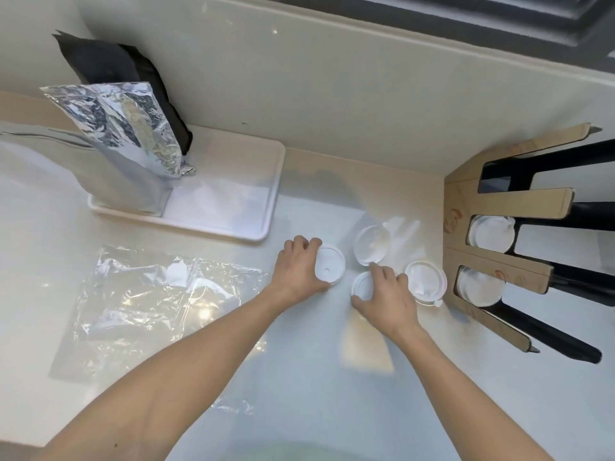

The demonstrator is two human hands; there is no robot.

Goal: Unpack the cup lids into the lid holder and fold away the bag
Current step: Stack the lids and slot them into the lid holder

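Several white cup lids lie on the pale counter. My left hand (299, 266) grips the edge of one lid (330, 267). My right hand (387, 296) covers and holds a second lid (362, 285). Two more lids lie loose: one (371, 243) behind my right hand, another (426, 282) to its right. The wooden lid holder (499, 261) stands at the right with white lids (492, 232) stacked in two of its slots. The clear plastic bag (159, 294) lies flat and crumpled on the counter at the left.
A white tray (266, 207) at the back left holds an upright silver foil pouch (133, 141) with a black pouch (109, 68) behind it. A wall runs along the back. Black legs of the lid holder (549, 334) stick out to the right.
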